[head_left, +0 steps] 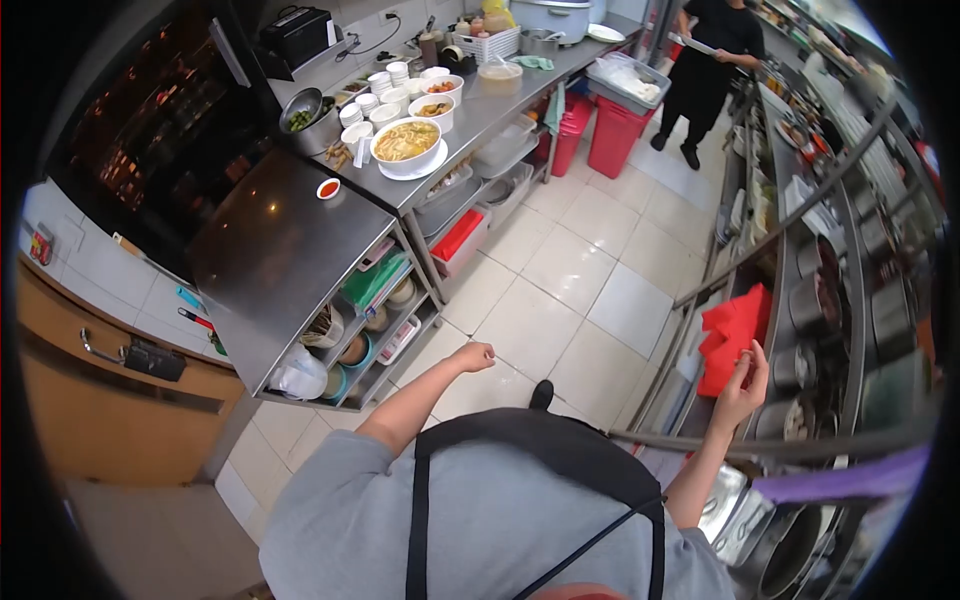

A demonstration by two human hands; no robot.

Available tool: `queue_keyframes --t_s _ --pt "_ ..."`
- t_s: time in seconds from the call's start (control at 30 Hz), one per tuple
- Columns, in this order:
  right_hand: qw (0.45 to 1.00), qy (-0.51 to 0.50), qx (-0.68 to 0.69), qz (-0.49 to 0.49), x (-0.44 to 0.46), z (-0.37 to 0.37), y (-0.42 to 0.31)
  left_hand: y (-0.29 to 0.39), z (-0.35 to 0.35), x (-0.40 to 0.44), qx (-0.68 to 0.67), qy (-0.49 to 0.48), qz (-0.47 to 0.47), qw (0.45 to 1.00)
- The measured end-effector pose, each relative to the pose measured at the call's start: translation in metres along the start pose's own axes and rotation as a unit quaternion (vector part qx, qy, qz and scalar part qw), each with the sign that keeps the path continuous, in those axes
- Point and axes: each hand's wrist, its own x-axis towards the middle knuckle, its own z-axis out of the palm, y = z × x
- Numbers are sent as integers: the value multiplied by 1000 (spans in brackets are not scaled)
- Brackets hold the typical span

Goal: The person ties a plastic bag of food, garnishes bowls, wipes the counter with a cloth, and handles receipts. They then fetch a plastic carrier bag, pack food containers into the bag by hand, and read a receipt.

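My left hand hangs over the tiled floor, its fingers curled closed, with nothing visible in it. My right hand is raised beside the metal racks on the right. Its thumb and fingers pinch the edge of a bright red cloth, which spreads out just beyond the fingertips. Whether the cloth also rests on the rack, I cannot tell. On the steel counter, a large white bowl of noodle soup stands on a white plate. Nearer to me is a small dish of red sauce.
Steel shelves with tubs and packages run below the left counter. Stacked white cups and more food bowls stand at its back. Red bins and a person in black are farther along the aisle. Pots line the right shelving.
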Motion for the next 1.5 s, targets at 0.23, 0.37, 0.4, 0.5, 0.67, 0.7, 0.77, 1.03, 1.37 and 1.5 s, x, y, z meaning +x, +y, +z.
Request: queue_keyframes --t_s 0.23,0.37,0.4,0.5,0.67,0.7,0.77,1.03,1.37,1.5 --pt "989 -88 112 29 120 156 67 -31 -72 68 -22 74 -129 989" --pt "960 -226 158 -45 159 286 24 -60 -102 77 -143 223 -191 945" --pt "942 -268 193 -62 164 317 4 -73 -101 79 -148 231 -198 941" --pt "887 -344 254 -174 173 406 -51 -102 -95 81 -189 156 -291 925" --pt "804 -431 292 -289 189 514 -119 -190 -67 104 -71 59 -263 960" --pt "791 -459 296 -277 193 533 -128 -238 -35 115 -51 79 -209 973" --pt "776 -471 296 -297 202 574 -136 -245 -53 124 -47 49 -228 971" --pt "730 -538 325 -266 255 776 -181 -190 -163 178 -232 198 -387 870" --pt "662 -593 309 -339 200 1149 -347 -100 -97 239 -444 283 -585 617" --pt "592 -551 306 -502 130 1232 -381 -56 -31 271 -192 445 -483 729"
